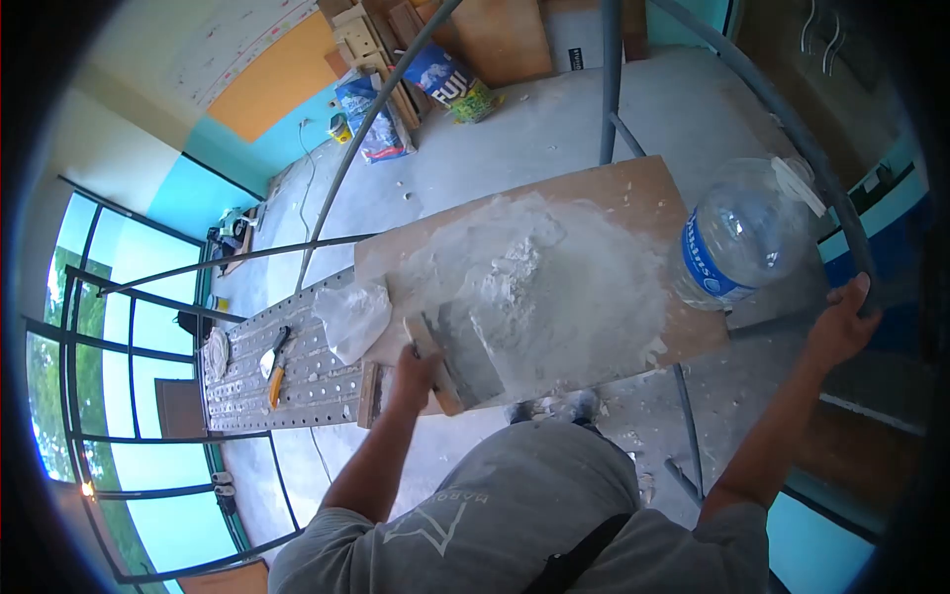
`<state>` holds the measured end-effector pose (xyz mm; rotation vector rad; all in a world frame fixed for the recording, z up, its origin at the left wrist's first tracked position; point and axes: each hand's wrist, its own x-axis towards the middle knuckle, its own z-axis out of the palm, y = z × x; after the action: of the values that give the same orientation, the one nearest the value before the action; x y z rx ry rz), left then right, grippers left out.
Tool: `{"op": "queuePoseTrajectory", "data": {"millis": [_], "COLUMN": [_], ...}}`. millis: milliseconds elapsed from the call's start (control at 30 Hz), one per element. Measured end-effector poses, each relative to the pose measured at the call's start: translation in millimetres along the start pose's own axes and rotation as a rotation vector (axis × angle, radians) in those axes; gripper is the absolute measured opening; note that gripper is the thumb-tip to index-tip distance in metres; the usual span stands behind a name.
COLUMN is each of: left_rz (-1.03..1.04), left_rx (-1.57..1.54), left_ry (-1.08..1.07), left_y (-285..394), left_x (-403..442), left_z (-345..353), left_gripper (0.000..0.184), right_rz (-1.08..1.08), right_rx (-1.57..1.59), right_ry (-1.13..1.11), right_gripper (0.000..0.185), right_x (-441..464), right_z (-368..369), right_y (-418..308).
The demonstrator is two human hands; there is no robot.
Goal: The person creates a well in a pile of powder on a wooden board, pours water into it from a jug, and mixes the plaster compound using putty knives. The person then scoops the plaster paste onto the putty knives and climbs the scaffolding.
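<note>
Along the near edge of the brown board [648, 188], your left hand [420, 373] grips a wide-bladed trowel [470, 354], its blade beside the white powdery compound [510, 272], which the board seems meant to hold together. Your right hand [844, 319] wraps the scaffold tube [857, 238], probably for balance. Beneath, a perforated scaffold plank [332, 386] appears to carry the board above the dusty concrete floor [534, 129].

Room with a bare grey floor [534, 129] scattered with small debris. A cream wall [119, 139] carries an orange panel [259, 104] above a turquoise band [163, 198]. On the left, dark-framed windows [163, 346] admit bright daylight, green foliage [117, 537] outside. Wooden boards [505, 40] stand at the far side.
</note>
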<state>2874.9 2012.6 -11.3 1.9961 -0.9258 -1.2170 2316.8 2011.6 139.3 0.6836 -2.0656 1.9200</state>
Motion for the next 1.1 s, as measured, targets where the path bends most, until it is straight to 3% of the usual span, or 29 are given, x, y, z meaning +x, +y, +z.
{"op": "queuePoseTrajectory", "data": {"millis": [100,200,333,433,633,833,967,1100], "left_rz": [-0.090,-0.052,0.132,0.512,0.898,0.872,0.762,0.829], "left_rx": [-0.200,-0.299,0.134,0.486,0.954,0.956,0.966,0.996], "left_ry": [0.055,0.063,0.096,0.126,-0.211,-0.268,-0.337,-0.287], "left_y": [-49,-17,49,89,127,135,121,126], "left_x": [-1,3,32,35,-1,-28,4,0], "left_z": [26,61,77,77,96,86,84,74], "left_gripper": [0.042,0.044,0.049,0.042,0.040,0.040,0.043,0.043], "right_rz": [0.014,-0.005,0.019,-0.010,-0.046,-0.060,-0.059,-0.055], "right_rx": [0.020,0.056,-0.006,0.159,0.190,0.154,0.151,0.140], "right_ry": [0.008,-0.017,-0.056,-0.092,-0.075,-0.090,-0.045,-0.038], "right_gripper": [0.046,0.044,0.044,0.044,0.044,0.042,0.043,0.043], "right_x": [1,2,4,4,0,-4,-4,-3], "right_z": [2,0,-4,-3,-1,-2,2,1], "right_y": [4,5,8,8,3,-4,-6,-7]}}
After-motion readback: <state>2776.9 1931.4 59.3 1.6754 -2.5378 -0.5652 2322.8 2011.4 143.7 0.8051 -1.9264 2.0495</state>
